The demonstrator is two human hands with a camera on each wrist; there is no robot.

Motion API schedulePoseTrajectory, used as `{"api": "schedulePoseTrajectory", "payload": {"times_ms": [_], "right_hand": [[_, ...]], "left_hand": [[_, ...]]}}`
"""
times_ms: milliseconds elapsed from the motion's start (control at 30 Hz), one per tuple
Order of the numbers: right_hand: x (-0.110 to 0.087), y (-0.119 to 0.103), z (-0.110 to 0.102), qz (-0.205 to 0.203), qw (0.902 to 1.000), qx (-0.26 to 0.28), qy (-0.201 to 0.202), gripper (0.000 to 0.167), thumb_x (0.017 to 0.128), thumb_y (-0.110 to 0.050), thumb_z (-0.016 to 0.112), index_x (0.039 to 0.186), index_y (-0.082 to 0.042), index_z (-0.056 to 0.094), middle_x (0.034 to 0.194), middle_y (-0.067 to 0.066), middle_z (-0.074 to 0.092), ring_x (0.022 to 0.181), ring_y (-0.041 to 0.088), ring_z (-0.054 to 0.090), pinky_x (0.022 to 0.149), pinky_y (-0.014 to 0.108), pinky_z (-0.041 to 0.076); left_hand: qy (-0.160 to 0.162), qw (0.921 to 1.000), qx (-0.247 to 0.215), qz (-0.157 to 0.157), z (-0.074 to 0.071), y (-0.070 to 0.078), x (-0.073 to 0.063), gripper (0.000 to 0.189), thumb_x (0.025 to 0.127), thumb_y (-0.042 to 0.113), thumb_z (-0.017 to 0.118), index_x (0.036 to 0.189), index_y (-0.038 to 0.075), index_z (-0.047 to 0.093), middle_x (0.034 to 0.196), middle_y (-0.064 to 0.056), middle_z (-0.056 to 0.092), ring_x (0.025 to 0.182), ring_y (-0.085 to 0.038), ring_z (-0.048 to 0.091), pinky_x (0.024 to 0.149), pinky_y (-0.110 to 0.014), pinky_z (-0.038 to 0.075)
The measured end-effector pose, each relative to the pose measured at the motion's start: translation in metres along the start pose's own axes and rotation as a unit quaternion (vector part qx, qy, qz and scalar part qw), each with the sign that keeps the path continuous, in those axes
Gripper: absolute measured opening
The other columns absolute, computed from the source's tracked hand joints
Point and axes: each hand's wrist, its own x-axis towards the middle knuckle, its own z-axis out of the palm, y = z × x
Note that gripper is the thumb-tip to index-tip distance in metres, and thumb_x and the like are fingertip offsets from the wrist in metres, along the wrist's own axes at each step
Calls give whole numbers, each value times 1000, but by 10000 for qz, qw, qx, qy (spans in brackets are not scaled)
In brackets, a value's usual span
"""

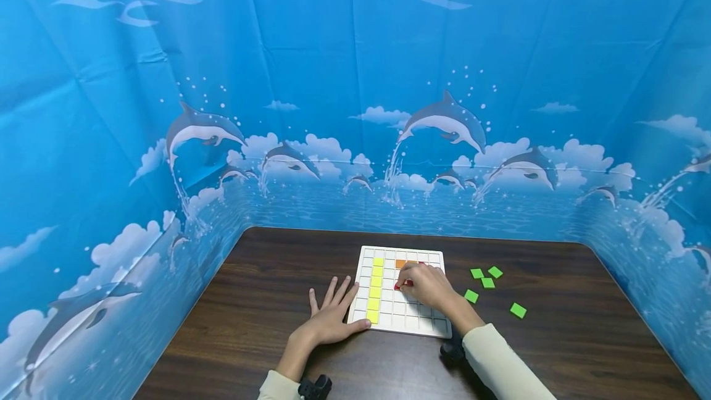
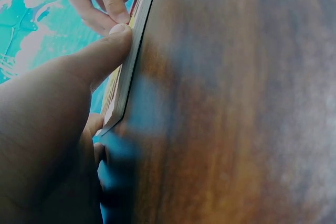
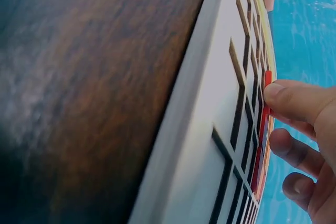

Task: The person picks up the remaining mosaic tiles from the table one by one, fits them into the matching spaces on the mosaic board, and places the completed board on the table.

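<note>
A white grid board [image 1: 411,321] lies on the table, with a column of yellow square tiles [image 1: 374,292] on its left side. My left hand [image 1: 329,318] rests at the board's left edge, fingers spread and thumb on the near left corner. Over the middle of the grid, my right hand [image 1: 426,287] pinches a red tile [image 3: 268,78] between thumb and finger, at the board's surface. More red [image 3: 256,174] shows on the grid beside it. An orange tile [image 1: 400,263] sits beyond the right hand, which partly hides that area.
Several loose green tiles [image 1: 487,283] lie on the dark wooden table [image 1: 577,326], right of the board. A blue curtain with dolphins [image 1: 355,79] hangs around the table's back and sides. Dark cameras [image 1: 315,386] are strapped at both wrists.
</note>
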Motion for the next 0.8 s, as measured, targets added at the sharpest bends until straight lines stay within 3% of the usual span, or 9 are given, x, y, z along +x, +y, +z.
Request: {"api": "schedulePoseTrajectory", "payload": {"times_ms": [433, 800], "right_hand": [[-10, 1, -4, -523, 9971, -546, -21, 11, 92, -17, 85, 101, -23, 87, 106, -7, 74, 80, 12, 69, 58, 24, 48], [-14, -1, -4, -383, 9979, -522, 51, 10, 94, -19, 83, 103, -23, 87, 110, -7, 75, 80, 11, 68, 56, 21, 42]], "left_hand": [[-1, 9999, 109, -87, 6, -4, 2, 104, 91, 85, 55, 172, 28, 23, 182, -1, 11, 169, -34, -5, 118, -80, -21], [29, 10000, 60, -65, 6, -5, 4, 103, 91, 84, 55, 172, 28, 24, 181, -1, 12, 169, -35, -4, 118, -80, -21]]}}
